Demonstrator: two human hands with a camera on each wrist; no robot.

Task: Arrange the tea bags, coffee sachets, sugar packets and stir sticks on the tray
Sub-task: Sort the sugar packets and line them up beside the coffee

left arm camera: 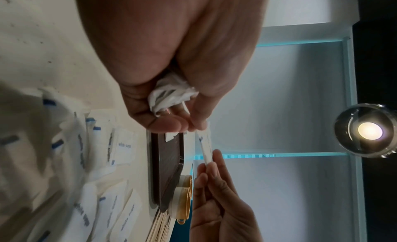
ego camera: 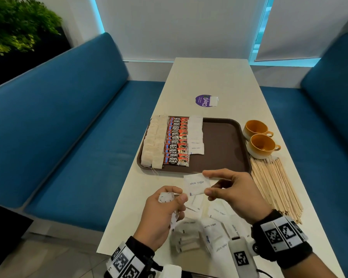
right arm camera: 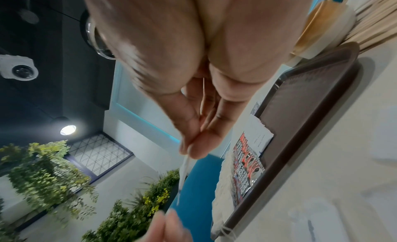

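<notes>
A brown tray [ego camera: 223, 141] holds columns of tea bags [ego camera: 152, 145], red coffee sachets [ego camera: 177, 143] and white sugar packets [ego camera: 196, 135]; its right half is bare. Just in front of the tray, both hands hold one white sugar packet [ego camera: 196, 184] above the table. My right hand [ego camera: 206, 183] pinches its right edge, seen edge-on in the right wrist view [right arm camera: 184, 167]. My left hand [ego camera: 179, 194] pinches its lower left corner and also grips a crumpled bunch of sugar packets [left arm camera: 171, 94] in the palm. Wooden stir sticks [ego camera: 275, 185] lie in a pile right of the tray.
Several loose sugar packets [ego camera: 211, 227] lie on the table under my hands. Two orange cups [ego camera: 256, 128] stand by the tray's right rim. A purple sticker [ego camera: 204, 100] sits beyond the tray. Blue benches [ego camera: 68, 117] flank the narrow table.
</notes>
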